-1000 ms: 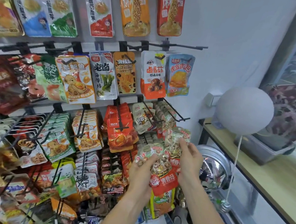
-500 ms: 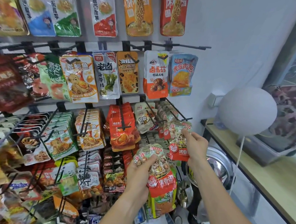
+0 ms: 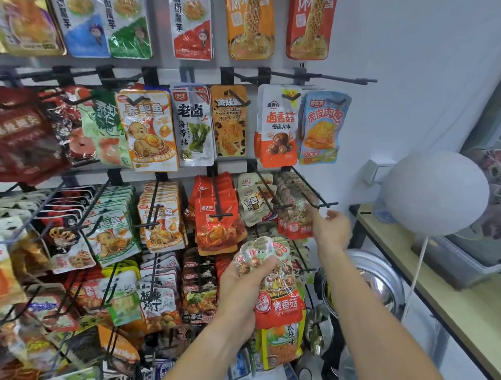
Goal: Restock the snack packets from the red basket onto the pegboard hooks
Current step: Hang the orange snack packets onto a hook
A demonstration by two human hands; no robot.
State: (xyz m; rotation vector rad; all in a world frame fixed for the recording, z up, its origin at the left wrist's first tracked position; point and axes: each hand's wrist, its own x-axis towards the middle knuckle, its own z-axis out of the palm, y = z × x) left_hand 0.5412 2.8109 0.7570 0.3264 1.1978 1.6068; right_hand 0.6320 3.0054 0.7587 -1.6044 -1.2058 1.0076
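Note:
My left hand (image 3: 245,285) grips a small stack of mushroom snack packets (image 3: 279,288), clear tops and red bottoms, low in front of the pegboard (image 3: 162,72). My right hand (image 3: 330,227) is up at the rightmost black hook (image 3: 319,198) of the third row. A bunch of the same mushroom packets (image 3: 292,209) hangs on that hook. The index fingertip touches the front packet's right edge, and the thumb stands apart from it. The red basket is out of view.
Rows of hooks with many other snack packets fill the board to the left and above. A bare hook (image 3: 332,78) juts out up top. To the right stand a white balloon (image 3: 434,190), a chrome fan (image 3: 372,286) and a wooden counter (image 3: 462,314).
My right hand carried one mushroom packet up and right from the stack onto the rightmost hook; the packet now hangs there and the fingers have loosened. My left hand stayed roughly in place.

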